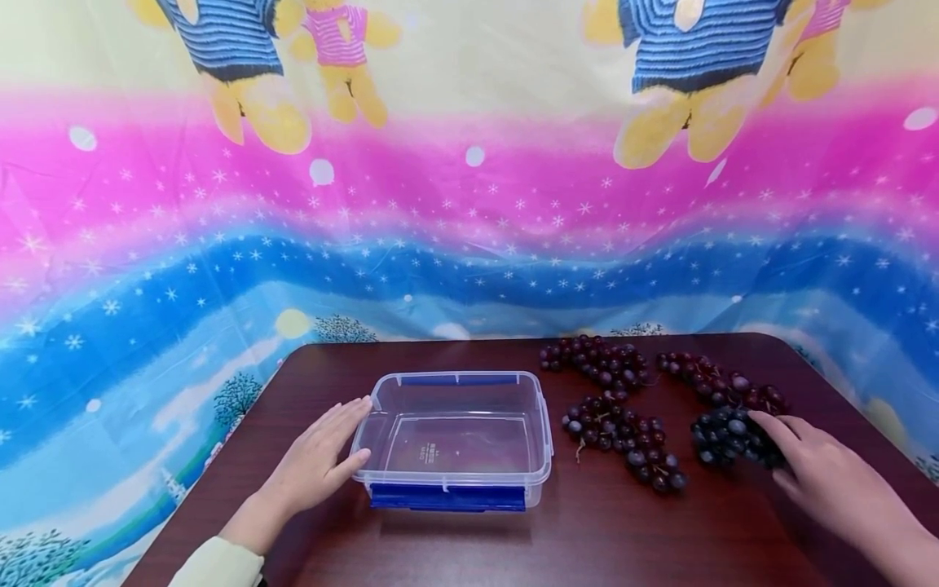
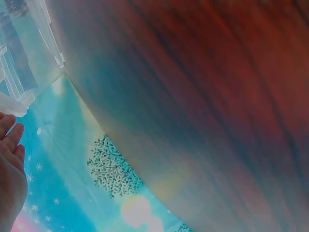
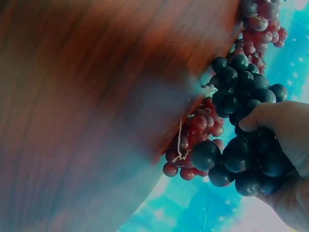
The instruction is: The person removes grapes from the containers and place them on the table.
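Observation:
A clear plastic food container (image 1: 460, 481) with blue side clips stands without a lid on the dark table, nothing inside it. Along its left rim rests my left hand (image 1: 311, 456), fingers straight and thumb near the front corner. At the right, my right hand (image 1: 829, 477) grips a bunch of black grapes (image 1: 729, 436); in the right wrist view the thumb presses over the dark grapes (image 3: 236, 154). Part of that bunch is hidden under the hand. Just left of it lies a bunch of red grapes (image 1: 623, 436).
Two more red bunches lie at the back right: one grape bunch (image 1: 594, 359) near the rear edge, another grape bunch (image 1: 719, 379) behind my right hand. A printed cloth (image 1: 469, 244) with bears and snowflakes hangs around the brown table (image 1: 587, 538).

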`<state>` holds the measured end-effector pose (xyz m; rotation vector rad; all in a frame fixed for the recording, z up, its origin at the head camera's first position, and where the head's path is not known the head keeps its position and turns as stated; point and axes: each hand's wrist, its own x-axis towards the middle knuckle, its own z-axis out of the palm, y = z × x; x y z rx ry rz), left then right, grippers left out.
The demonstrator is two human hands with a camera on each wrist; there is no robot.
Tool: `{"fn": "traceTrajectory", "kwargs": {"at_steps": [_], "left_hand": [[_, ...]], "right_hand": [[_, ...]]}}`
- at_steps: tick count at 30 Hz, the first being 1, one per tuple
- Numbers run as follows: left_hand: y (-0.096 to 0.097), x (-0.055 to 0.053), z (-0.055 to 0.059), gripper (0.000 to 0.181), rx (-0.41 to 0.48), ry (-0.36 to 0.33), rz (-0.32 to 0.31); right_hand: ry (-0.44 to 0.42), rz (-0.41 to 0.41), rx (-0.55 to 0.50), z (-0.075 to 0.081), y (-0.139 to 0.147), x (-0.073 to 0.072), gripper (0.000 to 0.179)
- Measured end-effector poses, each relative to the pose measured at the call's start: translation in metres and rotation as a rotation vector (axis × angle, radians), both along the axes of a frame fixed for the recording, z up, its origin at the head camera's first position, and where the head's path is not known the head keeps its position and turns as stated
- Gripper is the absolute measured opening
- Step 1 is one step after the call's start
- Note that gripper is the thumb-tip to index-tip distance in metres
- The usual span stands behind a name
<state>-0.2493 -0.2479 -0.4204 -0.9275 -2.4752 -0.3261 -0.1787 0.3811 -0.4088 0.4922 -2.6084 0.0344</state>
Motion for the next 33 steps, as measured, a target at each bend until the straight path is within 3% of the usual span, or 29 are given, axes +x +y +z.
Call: {"fn": "traceTrajectory", "kwargs": {"at_steps": [6,10,24,33], "left_hand": [[0.001,-0.001,0.0,0.065,-0.002,0.009,-0.004],[0.001,-0.002,-0.001,0.065,-0.001,0.006,-0.012],[0.0,-0.002,-0.001,0.065,0.0,-0.006,-0.006],[-0.001,0.0,-0.002,0.066,0.002,0.006,-0.005]], "right_hand": [[-0.19,-0.053,-0.025,0.0,0.004,0.002,0.08],[-0.264,-0.082,-0.026,0.0,0.007,0.002,0.078],[-0.401,-0.106,-0.032,-0.011,0.022,0.002,0.085],[-0.407,-0.109,-0.014,-0.017,0.028,0.004,0.086]]}}
